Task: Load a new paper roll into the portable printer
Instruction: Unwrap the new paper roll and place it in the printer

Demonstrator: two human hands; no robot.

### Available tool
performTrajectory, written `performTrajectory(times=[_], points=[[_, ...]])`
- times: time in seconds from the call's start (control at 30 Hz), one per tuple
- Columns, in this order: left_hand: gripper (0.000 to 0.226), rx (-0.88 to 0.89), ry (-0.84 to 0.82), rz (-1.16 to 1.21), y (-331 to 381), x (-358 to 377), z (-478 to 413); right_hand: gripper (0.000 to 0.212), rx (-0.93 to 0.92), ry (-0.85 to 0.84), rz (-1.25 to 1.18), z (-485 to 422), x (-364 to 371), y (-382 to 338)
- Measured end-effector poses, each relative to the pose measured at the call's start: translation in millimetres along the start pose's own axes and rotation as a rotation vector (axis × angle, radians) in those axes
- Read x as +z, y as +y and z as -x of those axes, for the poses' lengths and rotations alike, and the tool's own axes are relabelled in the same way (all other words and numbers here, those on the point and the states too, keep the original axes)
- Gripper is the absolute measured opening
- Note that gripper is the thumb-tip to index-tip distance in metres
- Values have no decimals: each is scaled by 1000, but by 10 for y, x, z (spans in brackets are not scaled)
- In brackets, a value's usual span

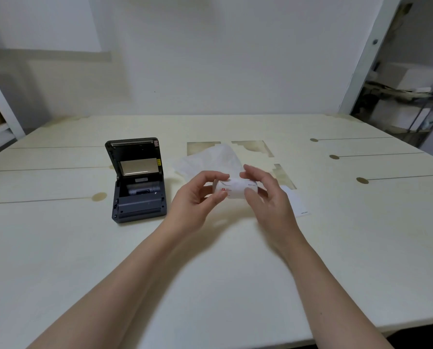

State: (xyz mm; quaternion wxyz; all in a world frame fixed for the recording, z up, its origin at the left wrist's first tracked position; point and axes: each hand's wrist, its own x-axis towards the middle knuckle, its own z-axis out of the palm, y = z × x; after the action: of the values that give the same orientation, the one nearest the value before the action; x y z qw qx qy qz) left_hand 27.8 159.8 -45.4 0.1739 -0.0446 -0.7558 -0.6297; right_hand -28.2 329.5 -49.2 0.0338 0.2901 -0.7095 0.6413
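Observation:
A dark grey portable printer (137,182) stands on the pale table (210,273), left of centre, its lid tilted up and back so the roll bay is exposed. To its right, above the table, I hold a white paper roll (235,189) with small red print, lying sideways between both hands. My left hand (197,200) grips its left end with thumb and fingers. My right hand (263,195) grips its right end, fingertips on the front of the roll.
A crumpled clear plastic wrapper (210,159) lies behind the hands. A white paper slip (297,202) lies on the table under my right hand. Shelves with boxes (412,96) stand at the far right, a white wall behind.

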Motion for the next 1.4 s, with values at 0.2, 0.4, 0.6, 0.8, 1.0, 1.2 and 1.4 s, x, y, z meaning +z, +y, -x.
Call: performTrajectory(times=[0.2,0.4,0.6,0.8,1.0,1.2,1.4], points=[[22,31,-5,-38,-40,6,-4,22,-146,98,335,-12,43,54],[22,41,-7,-32,-68,8,-20,14,-177,135,344,-29,59,50],[18,14,34,-43,-93,27,-15,9,-182,123,359,-34,63,27],[11,-11,354,-36,-150,-49,-76,9,-67,323,291,-114,1,122],[12,-40,415,-35,-217,-85,-101,17,225,285,463,-331,36,279],[15,-64,398,-11,-208,-85,-106,15,345,199,828,-337,89,411],[13,-52,353,51,-164,-83,-91,17,214,358,778,-335,105,383]])
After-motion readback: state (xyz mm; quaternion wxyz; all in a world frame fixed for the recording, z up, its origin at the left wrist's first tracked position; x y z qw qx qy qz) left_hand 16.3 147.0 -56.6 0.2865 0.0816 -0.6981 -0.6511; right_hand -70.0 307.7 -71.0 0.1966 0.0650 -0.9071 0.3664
